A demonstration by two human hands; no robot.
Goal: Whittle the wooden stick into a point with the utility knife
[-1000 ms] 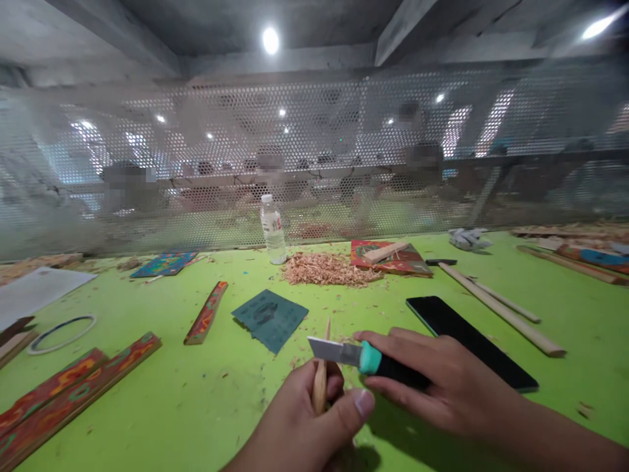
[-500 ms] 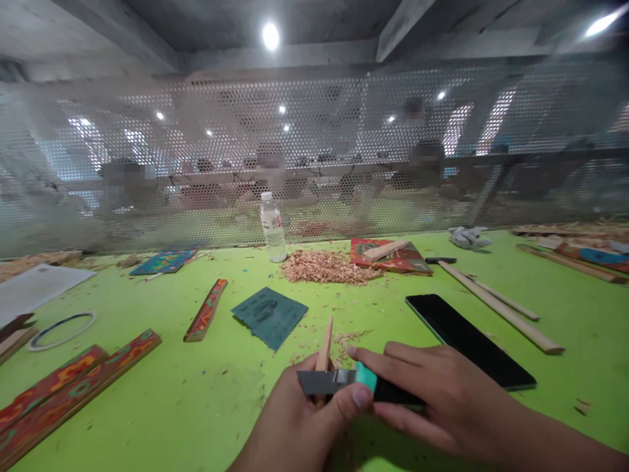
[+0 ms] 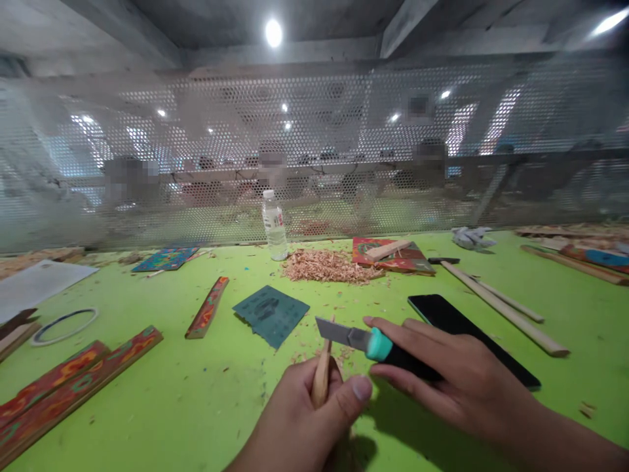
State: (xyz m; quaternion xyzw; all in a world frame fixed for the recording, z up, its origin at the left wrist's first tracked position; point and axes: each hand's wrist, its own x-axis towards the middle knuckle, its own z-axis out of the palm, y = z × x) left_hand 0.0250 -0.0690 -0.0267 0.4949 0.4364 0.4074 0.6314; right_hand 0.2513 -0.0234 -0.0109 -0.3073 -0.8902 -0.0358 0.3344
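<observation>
On the green table (image 3: 221, 400), a ring (image 3: 39, 342), painted strips (image 3: 83, 393) and sandpaper (image 3: 271, 316) lie before a bottle (image 3: 275, 229). The left hand (image 3: 307, 413) grips a stick (image 3: 322, 377) in curled fingers, shavings (image 3: 331, 265) beyond; a knife (image 3: 378, 344) hides part of it, pinched by the right hand (image 3: 457, 367), which overlaps a phone (image 3: 452, 318).
</observation>
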